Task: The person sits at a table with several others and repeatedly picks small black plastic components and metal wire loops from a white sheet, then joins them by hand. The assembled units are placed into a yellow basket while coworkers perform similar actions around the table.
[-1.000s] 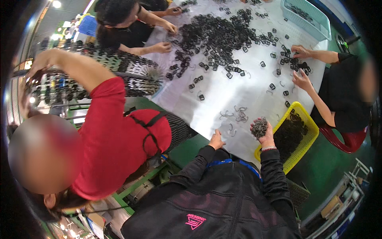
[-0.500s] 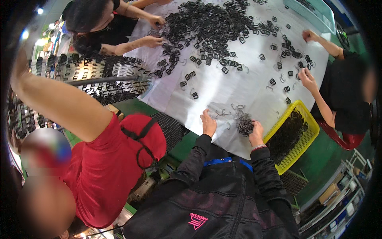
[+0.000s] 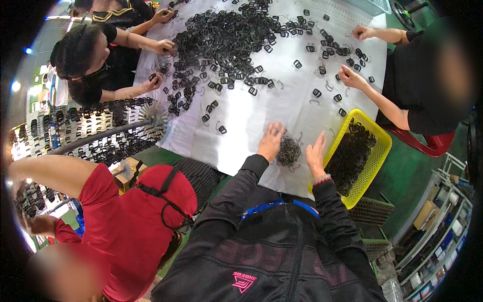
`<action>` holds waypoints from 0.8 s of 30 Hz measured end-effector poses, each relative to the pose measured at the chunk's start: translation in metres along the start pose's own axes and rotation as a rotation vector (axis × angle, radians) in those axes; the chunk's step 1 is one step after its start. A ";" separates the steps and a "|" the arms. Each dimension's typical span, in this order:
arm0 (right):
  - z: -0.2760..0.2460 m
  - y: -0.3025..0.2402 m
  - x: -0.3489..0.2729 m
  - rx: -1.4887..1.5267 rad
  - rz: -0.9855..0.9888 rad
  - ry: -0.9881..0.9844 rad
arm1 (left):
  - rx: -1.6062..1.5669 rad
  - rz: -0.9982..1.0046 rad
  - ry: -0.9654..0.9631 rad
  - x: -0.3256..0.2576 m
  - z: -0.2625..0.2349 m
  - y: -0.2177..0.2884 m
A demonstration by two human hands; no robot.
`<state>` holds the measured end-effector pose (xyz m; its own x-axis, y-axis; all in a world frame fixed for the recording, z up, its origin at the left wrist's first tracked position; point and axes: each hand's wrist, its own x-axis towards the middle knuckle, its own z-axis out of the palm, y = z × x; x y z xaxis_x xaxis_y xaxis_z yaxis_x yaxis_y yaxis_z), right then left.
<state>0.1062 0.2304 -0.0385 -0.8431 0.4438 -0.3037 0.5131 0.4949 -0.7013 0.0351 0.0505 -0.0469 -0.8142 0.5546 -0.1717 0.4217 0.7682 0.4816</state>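
Observation:
A small tangled clump of thin grey wire hooks (image 3: 289,152) lies on the white-covered table (image 3: 236,146) in front of me. My left hand (image 3: 270,141) is at the clump's left side, fingers stretched out and flat. To the right of the clump, my right hand (image 3: 316,155) is open too, fingers extended and apart from the hooks. Just beyond it stands a yellow plastic basket (image 3: 384,146) holding many dark hook-like pieces (image 3: 353,158). Farther up the table spreads a large heap of black buckles (image 3: 221,45), with loose wire hooks among them.
Co-workers sort pieces at the far left and the right of the table. A person in a red shirt (image 3: 126,226) stands close on my left, beside racks hung with black parts (image 3: 105,121). A pale blue basket (image 3: 370,6) sits at the far right corner.
My left hand has moved in against the hook clump. My right hand has come off it and opened to its right. The hooks lie more tightly gathered, and the whole view has shifted.

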 end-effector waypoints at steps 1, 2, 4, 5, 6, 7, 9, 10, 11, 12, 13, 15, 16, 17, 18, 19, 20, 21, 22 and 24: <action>0.002 0.004 0.017 -0.097 0.040 0.021 | -0.002 0.066 -0.049 -0.008 0.003 0.004; 0.005 0.008 0.036 -0.167 0.079 0.055 | 0.014 0.119 -0.144 -0.017 0.003 0.007; 0.008 0.018 0.052 -0.292 0.137 0.069 | -0.139 0.115 -0.131 -0.036 -0.003 0.010; 0.011 0.022 0.055 -0.349 0.155 0.053 | -0.193 0.095 -0.169 -0.042 -0.008 0.009; 0.012 0.026 0.055 -0.399 0.184 0.057 | -0.212 0.053 -0.130 -0.044 -0.014 0.008; 0.016 0.028 0.046 -0.657 0.044 0.000 | -0.222 -0.001 -0.108 -0.042 -0.020 0.006; 0.025 0.026 0.015 -0.342 0.023 0.008 | -0.252 -0.046 -0.009 -0.023 -0.025 0.005; 0.031 0.022 -0.002 -0.303 0.023 -0.057 | -0.254 0.013 0.000 -0.007 -0.024 0.005; 0.034 0.017 -0.018 -0.273 0.015 -0.152 | -0.244 0.060 0.005 0.011 -0.021 0.007; 0.030 0.014 -0.038 -0.196 -0.063 -0.228 | -0.231 0.123 0.067 0.026 -0.016 0.010; 0.028 0.010 -0.046 -0.204 -0.131 -0.260 | -0.226 0.138 0.045 0.045 -0.009 0.018; 0.024 0.001 -0.053 -0.163 0.025 -0.353 | -0.153 0.248 0.030 0.079 0.004 0.031; 0.019 -0.003 -0.051 -0.176 0.031 -0.354 | -0.146 0.231 0.018 0.092 0.011 0.040; 0.014 -0.007 -0.047 -0.131 0.010 -0.324 | -0.103 0.226 -0.001 0.103 0.017 0.046; 0.007 -0.011 -0.041 -0.100 0.039 -0.295 | -0.114 0.206 0.064 0.110 0.022 0.049; 0.000 -0.014 -0.032 -0.067 0.018 -0.276 | -0.104 0.179 0.087 0.113 0.027 0.054; -0.008 -0.017 -0.024 -0.033 0.020 -0.258 | -0.098 0.152 0.105 0.112 0.030 0.057; -0.014 -0.021 -0.016 0.004 0.021 -0.239 | -0.095 0.170 0.092 0.107 0.031 0.057; -0.020 -0.025 -0.006 -0.003 -0.016 -0.201 | -0.091 0.183 0.079 0.100 0.030 0.055; -0.027 -0.035 0.021 0.010 -0.103 -0.118 | -0.153 0.183 0.030 0.080 0.023 0.046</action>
<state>0.0752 0.2426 -0.0032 -0.9044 0.2998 -0.3036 0.4221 0.5253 -0.7388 -0.0018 0.1374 -0.0583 -0.7422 0.6687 -0.0447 0.5002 0.5972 0.6270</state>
